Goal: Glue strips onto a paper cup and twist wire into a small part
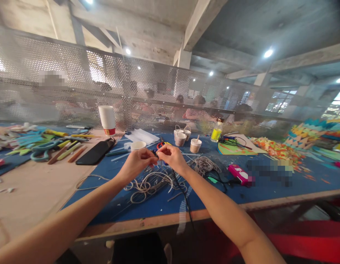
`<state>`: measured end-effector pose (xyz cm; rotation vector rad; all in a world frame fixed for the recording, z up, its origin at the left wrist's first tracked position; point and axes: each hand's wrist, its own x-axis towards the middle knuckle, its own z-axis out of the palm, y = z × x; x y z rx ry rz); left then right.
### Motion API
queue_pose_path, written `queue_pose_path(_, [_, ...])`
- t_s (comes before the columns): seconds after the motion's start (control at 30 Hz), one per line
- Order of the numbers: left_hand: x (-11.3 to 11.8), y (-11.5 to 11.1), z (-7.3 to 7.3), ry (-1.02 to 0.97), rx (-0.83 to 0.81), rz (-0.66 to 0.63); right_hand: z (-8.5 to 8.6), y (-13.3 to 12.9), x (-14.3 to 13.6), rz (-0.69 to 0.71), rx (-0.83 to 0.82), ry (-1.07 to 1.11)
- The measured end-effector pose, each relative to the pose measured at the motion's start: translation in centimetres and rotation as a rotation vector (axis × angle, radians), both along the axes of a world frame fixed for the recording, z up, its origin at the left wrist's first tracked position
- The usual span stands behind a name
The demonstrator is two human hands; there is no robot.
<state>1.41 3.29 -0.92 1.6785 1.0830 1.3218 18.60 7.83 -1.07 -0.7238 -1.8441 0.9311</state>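
Over the middle of the blue mat, my left hand (141, 161) and my right hand (171, 157) come close together, thumbs and fingertips pinched. Whatever lies between the fingertips is too small to make out. Below them on the mat are loops of pale cord (148, 185) mixed with thin wires. Just behind my left hand stands a white paper cup (138, 145). A bundle of grey-brown cord (205, 165) sits to the right of my right hand. Beneath my right wrist, a black cable (181, 187) runs down past the table's front edge.
Several paper cups (180, 139) and a yellow-labelled bottle (216, 131) stand at the back. A black phone (95, 152), blue-handled scissors (41, 151) and a cup stack (107, 119) are at left. A pink box (238, 174) and paper scraps (280, 151) lie right. Behind rises a perforated screen (126, 88).
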Motion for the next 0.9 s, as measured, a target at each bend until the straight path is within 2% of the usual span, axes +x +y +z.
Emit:
queue_pose_path(0.1, [-0.15, 0.07, -0.08, 0.039, 0.068, 0.025, 0.13, -0.05, -0.01, 0.003, -0.008, 0.003])
queue_pose_path(0.3, [-0.22, 0.17, -0.04, 0.031, 0.071, -0.035, 0.48, -0.10, 0.12, 0.005, -0.061, 0.025])
queue_pose_path(0.63, [-0.09, -0.05, 0.17, -0.123, -0.117, -0.152, 0.12, 0.33, 0.19, 0.079, -0.124, 0.155])
queue_pose_path(0.73, [0.12, -0.19, 0.29, -0.156, -0.090, -0.126, 0.18, 0.25, 0.17, 0.058, -0.114, 0.138])
queue_pose_path(0.9, [0.13, -0.28, 0.43, -0.089, 0.040, 0.010, 0.33, 0.07, 0.08, 0.047, -0.117, 0.107])
